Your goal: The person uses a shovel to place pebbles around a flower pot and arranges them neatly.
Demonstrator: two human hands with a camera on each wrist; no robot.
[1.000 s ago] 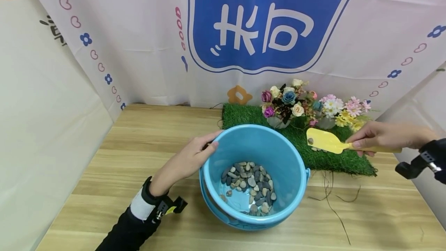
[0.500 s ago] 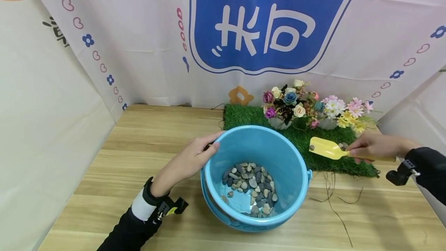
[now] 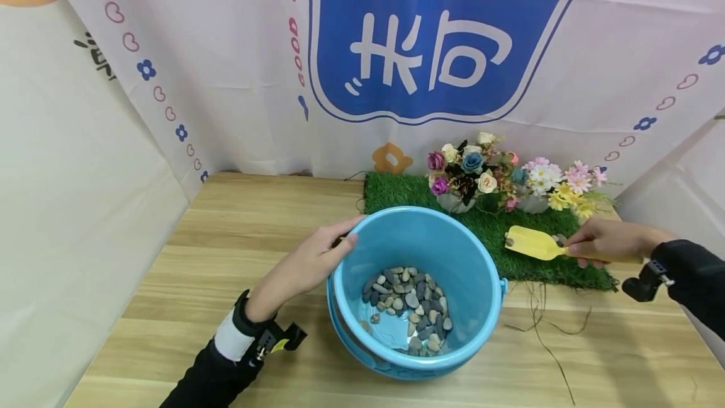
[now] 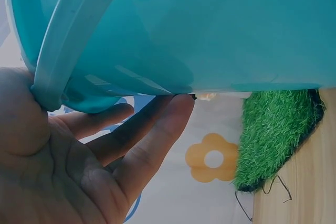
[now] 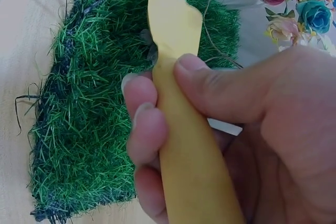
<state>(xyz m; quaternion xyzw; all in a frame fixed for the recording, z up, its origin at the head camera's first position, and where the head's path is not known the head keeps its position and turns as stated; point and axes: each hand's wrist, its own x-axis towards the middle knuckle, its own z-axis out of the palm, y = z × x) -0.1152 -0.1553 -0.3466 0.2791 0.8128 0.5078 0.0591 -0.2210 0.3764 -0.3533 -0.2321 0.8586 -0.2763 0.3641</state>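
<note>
Blue, round bucket (image 3: 455, 263): the left grip (image 3: 306, 255) pinches its rim at 10 o'clock; the right grip (image 3: 608, 239) holds a yellow, long-handled scoop (image 3: 534, 243) at the bucket's 2 o'clock.

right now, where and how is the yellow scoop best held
Best by its handle, probably from the person's right, where the right hand grips it: the long, narrow handle extends that way. The broad blade points toward the bucket and carries at least one pebble near its tip, so gripping there could knock it off.
</note>
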